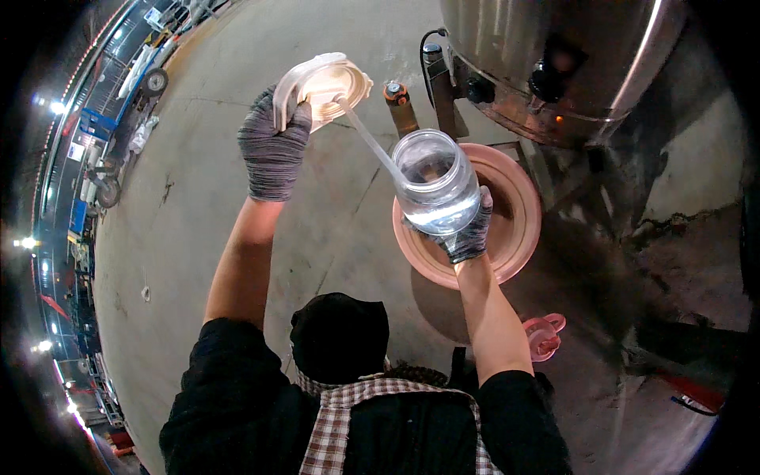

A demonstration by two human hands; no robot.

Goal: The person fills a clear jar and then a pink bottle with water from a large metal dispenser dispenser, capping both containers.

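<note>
Head view: at upper centre, the left hand [271, 150] has its grip clamped on a tilted cream lid [336, 85], whose tube [368, 141] reaches the clear jar [438, 194]. Right of centre, the right hand [473, 233] grips that jar above the pink basin [532, 215], probably so drips land inside. A steel tank [507, 47] hems the upper right; room seems greater leftward, over concrete floor [174, 245].

Clear jar [434, 194], wide-mouthed, uncapped, held up. Cream lid [328, 85] off to its left, hollow underside showing; translucent straw [368, 137] slants from lid toward jar.
</note>
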